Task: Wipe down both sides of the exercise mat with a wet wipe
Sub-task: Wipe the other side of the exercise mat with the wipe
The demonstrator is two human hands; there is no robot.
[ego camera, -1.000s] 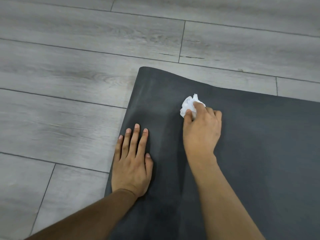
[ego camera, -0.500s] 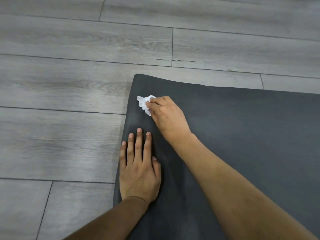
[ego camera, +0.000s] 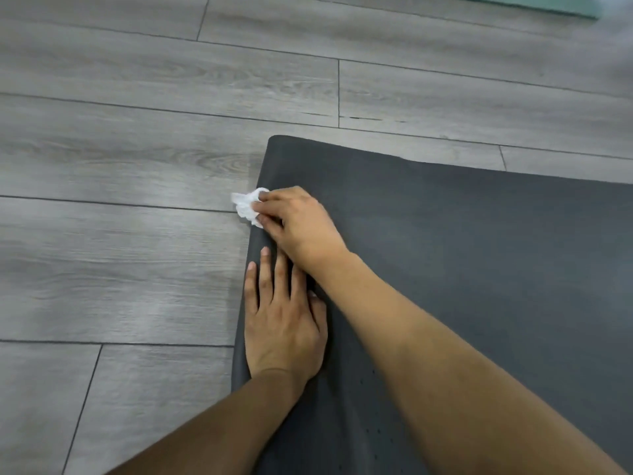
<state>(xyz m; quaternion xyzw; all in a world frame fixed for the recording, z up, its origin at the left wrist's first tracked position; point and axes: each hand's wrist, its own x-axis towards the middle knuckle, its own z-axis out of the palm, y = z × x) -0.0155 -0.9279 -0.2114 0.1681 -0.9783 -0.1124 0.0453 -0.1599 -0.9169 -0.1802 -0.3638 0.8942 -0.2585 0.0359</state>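
Mat (ego camera: 479,269) first: it's a dark grey exercise mat lying flat on a grey wood-look plank floor (ego camera: 120,269), and only 1 corner region of it is in view, with its left edge running right under both hands.

Right hand (ego camera: 301,224) is curled up around a scrunched white wet wipe (ego camera: 247,208). Fingers bent in, thumb pinching against them, so it's a closed pinch grip and not a flat palm. The wipe sticks out past the fingertips on the side away from the wrist, sitting right at the mat's left edge and hanging a bit over onto the floor. Can't really tell how hard it's pressed down, but the wad is touching the edge.

Left hand (ego camera: 284,323) is flat, palm down, on the mat just behind the right hand, toward the body. Fingers straight and close together, not gripping anything, just lying on the surface. Its pinky side lines up with the mat's edge, and the right wrist crosses over the tips of its index and middle fingers, so those are partly hidden.

Far beyond the right hand, top corner of the view, there's a sliver of something teal (ego camera: 513,3) on the floor, too cut off to say what it is.
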